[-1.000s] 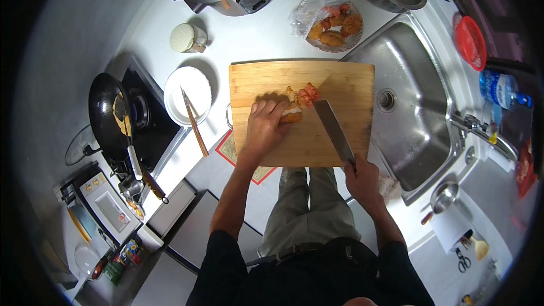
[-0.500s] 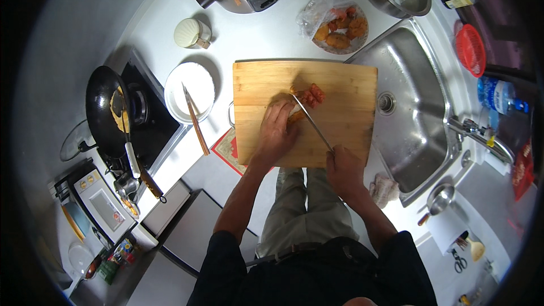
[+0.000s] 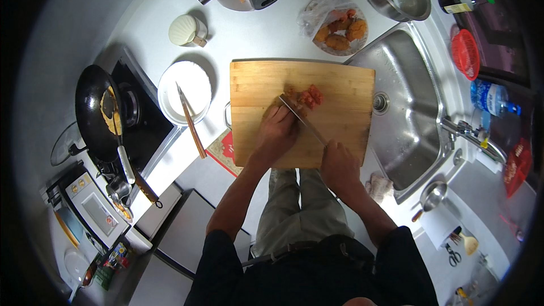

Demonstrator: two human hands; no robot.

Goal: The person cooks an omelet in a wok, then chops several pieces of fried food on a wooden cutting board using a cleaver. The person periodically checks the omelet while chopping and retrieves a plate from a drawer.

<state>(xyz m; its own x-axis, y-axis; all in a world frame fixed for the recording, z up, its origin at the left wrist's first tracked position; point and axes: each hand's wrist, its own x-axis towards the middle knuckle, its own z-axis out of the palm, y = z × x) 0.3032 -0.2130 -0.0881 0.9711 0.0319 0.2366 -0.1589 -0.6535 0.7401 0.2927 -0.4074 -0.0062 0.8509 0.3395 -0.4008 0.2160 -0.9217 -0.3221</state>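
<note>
The white table (image 3: 243,37) carried everything within arm's reach, its surface smooth and glossy. The steel sink (image 3: 419,147), a brushed, round-cornered basin, lay to the right. The wooden board (image 3: 347,93) sat squarely in front of the person, probably so both arms could work straight down on it; its right side overlapped the sink's edge. It was a pale rectangle with fine grain running across.

Left of the board stood the white bowl (image 3: 161,97), round and smooth-walled, seemingly set aside with chopsticks (image 3: 192,123) resting over its rim. Beyond the board sat a plate (image 3: 340,53), perhaps there to stay handy, with clear, crinkled plastic (image 3: 313,18) partly over its lumpy, golden-brown pieces (image 3: 339,41).

The right hand (image 3: 340,164) was closed around the handle of the knife (image 3: 306,122), whose thin, straight metal blade slanted up and left. The left hand (image 3: 276,130) lay half-curled on the board with its fingers together, close against the blade, presumably as a steadying guide; what it had hold of, if anything, could not be told because its fingers covered that spot. Just beyond the blade, on the board, lay reddish chopped bits (image 3: 311,97), ragged and moist-looking.
</note>
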